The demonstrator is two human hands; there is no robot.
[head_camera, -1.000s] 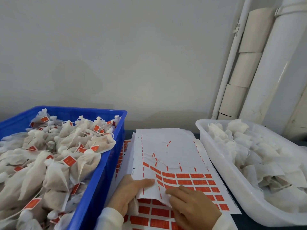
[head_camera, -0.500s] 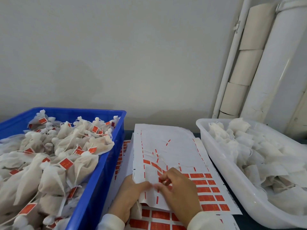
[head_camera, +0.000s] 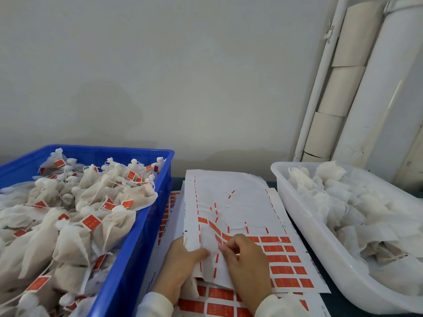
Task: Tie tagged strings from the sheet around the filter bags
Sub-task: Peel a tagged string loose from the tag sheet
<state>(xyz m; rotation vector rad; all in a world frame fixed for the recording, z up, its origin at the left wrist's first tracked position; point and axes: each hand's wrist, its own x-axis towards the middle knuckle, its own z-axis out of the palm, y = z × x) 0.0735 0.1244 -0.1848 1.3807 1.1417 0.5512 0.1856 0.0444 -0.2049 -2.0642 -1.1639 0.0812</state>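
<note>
fingers [head_camera: 225,244] of right hand [head_camera: 247,268] pinch something unclear; left hand [head_camera: 180,266] grips sheet [head_camera: 238,197].

- Soft, even indoor light, moderately bright, source unseen.
- Faint broad shadow on wall [head_camera: 160,76], left of centre.
- Mild glare on white pipe [head_camera: 375,106], upper right.
- Wide-angle bending at frame edges.
- Slight softness overall; hands blurred at bottom centre.

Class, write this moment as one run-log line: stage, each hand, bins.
stage: picking tag | left hand holds sheet | right hand pinches at tag | blue bin: tagged bags | white bin: untagged bags
</note>
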